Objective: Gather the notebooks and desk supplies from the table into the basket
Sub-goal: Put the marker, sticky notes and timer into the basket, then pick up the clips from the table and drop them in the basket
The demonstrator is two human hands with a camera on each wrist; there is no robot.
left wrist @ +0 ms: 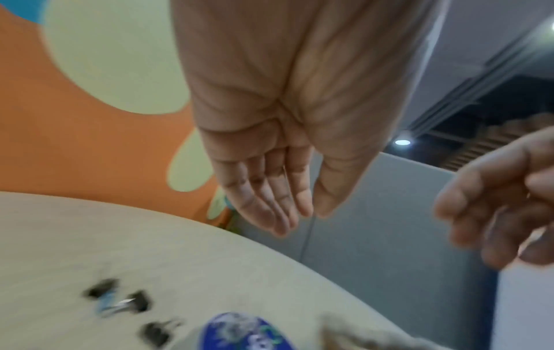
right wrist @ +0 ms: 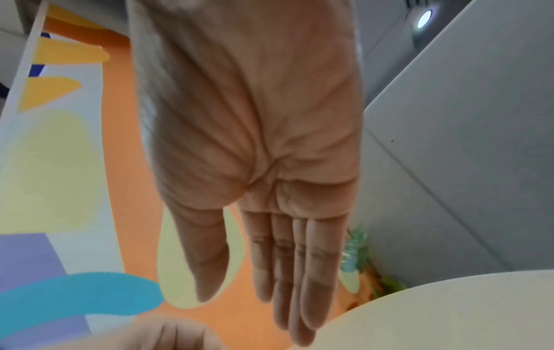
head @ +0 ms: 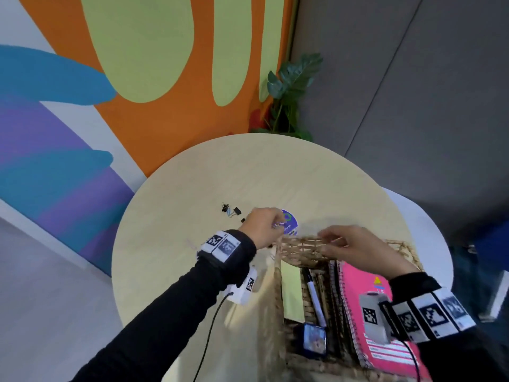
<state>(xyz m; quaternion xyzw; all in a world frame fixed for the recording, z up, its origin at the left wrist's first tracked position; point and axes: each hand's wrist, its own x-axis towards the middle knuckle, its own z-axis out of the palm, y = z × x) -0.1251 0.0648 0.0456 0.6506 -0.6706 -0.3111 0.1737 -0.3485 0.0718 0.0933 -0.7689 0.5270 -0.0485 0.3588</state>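
Low in the head view, right of centre, the basket (head: pixel 300 250) already holds a pink notebook (head: pixel 366 307) upright, likely to save room. Both hands, left hand (head: pixel 263 226) and right hand (head: pixel 355 248), hover empty, fingers straight (wrist views agree), while binder clips (head: pixel 230 210) wait mid-table (head: pixel 192 188).

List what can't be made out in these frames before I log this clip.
- Blue round object: head view, half hidden by the left hand; print unreadable.
- Binder clips: blurred in the left wrist view, tiny in the head view; count unclear.
- Basket: near end cut off by the bottom edge in the head view.
- Pink notebook: partly covered by the right hand and its wrist rig.
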